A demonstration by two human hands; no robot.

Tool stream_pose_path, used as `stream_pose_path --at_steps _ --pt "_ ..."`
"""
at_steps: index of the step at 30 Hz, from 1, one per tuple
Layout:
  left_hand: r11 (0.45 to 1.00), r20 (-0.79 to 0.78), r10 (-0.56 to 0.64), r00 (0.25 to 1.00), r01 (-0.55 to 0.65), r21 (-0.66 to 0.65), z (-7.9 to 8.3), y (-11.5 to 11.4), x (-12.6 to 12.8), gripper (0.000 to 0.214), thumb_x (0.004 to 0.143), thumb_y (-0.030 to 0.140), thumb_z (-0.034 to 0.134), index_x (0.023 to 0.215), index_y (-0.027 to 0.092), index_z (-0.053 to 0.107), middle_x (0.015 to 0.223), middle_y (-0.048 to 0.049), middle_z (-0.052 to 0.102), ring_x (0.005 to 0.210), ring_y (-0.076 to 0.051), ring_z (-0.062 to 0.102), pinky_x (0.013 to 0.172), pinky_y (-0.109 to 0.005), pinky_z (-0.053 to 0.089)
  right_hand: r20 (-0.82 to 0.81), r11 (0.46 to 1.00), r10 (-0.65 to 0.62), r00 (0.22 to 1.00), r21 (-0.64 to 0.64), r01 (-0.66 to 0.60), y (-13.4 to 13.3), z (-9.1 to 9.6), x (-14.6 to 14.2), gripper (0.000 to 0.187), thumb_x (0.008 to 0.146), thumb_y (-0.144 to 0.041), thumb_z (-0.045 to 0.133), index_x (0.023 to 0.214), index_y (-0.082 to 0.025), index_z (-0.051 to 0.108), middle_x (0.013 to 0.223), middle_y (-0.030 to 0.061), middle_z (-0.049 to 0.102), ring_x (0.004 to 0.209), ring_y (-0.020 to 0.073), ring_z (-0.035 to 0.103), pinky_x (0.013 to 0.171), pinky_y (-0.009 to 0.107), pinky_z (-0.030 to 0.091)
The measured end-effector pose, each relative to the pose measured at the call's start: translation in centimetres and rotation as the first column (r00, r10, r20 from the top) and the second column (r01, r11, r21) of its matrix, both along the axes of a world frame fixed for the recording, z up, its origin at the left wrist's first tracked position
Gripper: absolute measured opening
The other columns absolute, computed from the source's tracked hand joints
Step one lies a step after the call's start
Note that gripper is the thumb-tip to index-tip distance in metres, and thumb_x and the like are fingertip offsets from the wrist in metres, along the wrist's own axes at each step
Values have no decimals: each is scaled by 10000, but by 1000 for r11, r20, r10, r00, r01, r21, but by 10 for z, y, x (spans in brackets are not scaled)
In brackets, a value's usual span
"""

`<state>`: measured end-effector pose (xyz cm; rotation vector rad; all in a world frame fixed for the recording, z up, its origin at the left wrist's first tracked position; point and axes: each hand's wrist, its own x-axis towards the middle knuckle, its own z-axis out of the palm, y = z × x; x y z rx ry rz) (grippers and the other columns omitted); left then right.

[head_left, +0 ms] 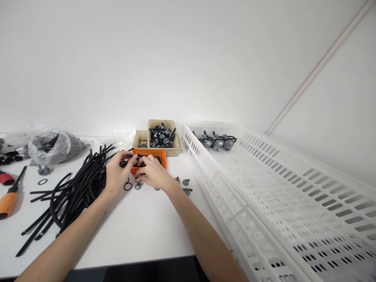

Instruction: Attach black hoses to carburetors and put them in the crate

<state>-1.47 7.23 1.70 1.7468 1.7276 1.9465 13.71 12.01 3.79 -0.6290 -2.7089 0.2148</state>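
Observation:
My left hand (117,172) and my right hand (152,173) meet in front of a small orange basket (158,154) on the white table. Both are closed in a pinch on a small black part (133,161) held between them. A black rubber ring (127,186) lies on the table just under my left hand. Several small grey fittings (185,182) lie by my right hand and wrist. A pile of black tubes (76,188) lies to the left of my left hand.
Two beige trays (173,149) with grey and black parts stand behind the basket. A large white slotted crate (264,188) fills the right side, with assembled parts (216,141) at its far end. A plastic bag (53,147), an orange-handled screwdriver (10,196) and a loose ring (42,181) lie at the left.

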Motion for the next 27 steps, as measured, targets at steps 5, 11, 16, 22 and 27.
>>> stream_pose_path --at_steps 5,11,16,22,27 --pt "1000 -46 4 999 -3 4 -1 -1 1 219 811 406 666 868 196 651 806 -7 688 710 -149 632 701 -276 503 -46 998 -34 998 -60 32 3 -4 -1 122 876 -198 617 824 -196 727 989 84 551 1023 235 430 940 414 401" --pt "995 -49 -9 999 14 102 1 -1 -1 171 851 355 630 859 187 654 818 -15 687 720 -136 624 696 -266 506 -484 936 -190 854 -353 8 12 4 1 61 877 -168 556 883 -192 612 930 29 625 885 164 581 834 316 465" --pt "975 -161 -222 962 222 -19 -3 0 -3 226 797 369 693 926 200 618 819 -1 688 672 -121 620 640 -239 504 -742 888 -367 561 -460 -27 23 4 3 111 890 -293 520 939 -208 572 867 24 663 844 167 644 813 305 498" --pt "928 -456 -346 820 226 -297 -4 -1 -11 190 835 397 631 811 217 578 751 31 646 647 -117 570 622 -237 441 -804 901 -386 453 -435 -5 27 2 4 153 883 -327 529 946 -199 582 856 43 678 841 173 664 803 303 513" --pt "896 -598 -380 706 121 -426 -4 2 -17 252 819 462 649 781 220 587 741 31 643 663 -134 593 592 -240 396 -799 901 -389 458 -434 8 26 4 5 164 884 -331 521 953 -198 590 878 46 684 848 173 666 798 302 518"
